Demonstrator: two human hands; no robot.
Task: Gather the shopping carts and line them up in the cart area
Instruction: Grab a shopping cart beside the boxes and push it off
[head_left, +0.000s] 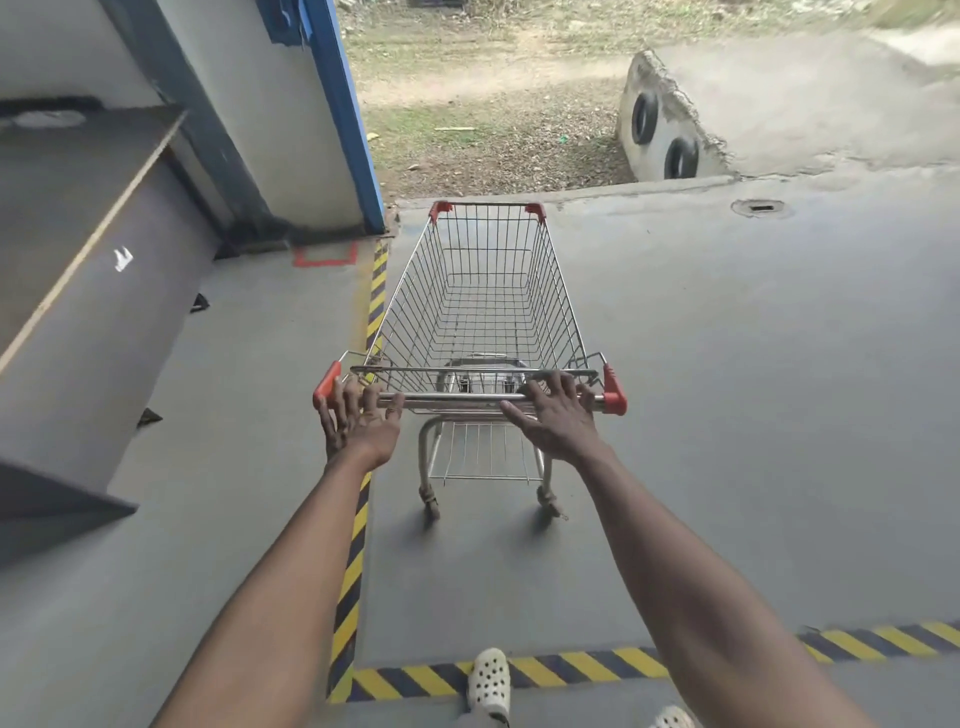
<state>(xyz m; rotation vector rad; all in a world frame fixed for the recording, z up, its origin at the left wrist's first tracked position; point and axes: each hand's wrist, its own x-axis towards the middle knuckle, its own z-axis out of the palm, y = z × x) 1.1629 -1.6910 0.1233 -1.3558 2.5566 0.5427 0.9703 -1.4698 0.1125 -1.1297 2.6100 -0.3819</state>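
One empty silver wire shopping cart with red corner caps (488, 306) stands just ahead of fingers, inside yellow-black floor tape (358, 551). Left hand (358, 421), right hand (556, 415) splayed, unclenched, on steel handle bar (457, 399); contact probably light. Rigid, rolls easily; grip bar near ends.

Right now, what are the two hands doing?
Left hand: open, fingers spread at the silver wire shopping cart's metal handle bar.
Right hand: open, resting on it.
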